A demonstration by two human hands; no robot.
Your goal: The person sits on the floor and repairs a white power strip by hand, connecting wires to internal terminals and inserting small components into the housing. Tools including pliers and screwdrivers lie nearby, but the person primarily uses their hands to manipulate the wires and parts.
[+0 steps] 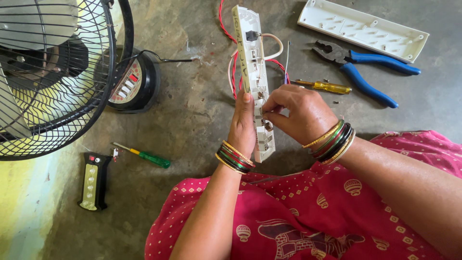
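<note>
From the head view, the person sits on the concrete floor [192, 120] with an opened white power strip body [253, 72] held up on edge over the lap. The left hand [243, 126] is clasped around its lower part from behind, grip closed on it. The right hand [298, 111] pinches at a small part inside the strip, fingertips [266, 110] pressed together there. The strip's white cover [363, 28] lies apart near blue-handled pliers [365, 67] and a yellow screwdriver [325, 86]. A green screwdriver [144, 156] lies beside a fan [53, 72]
</note>
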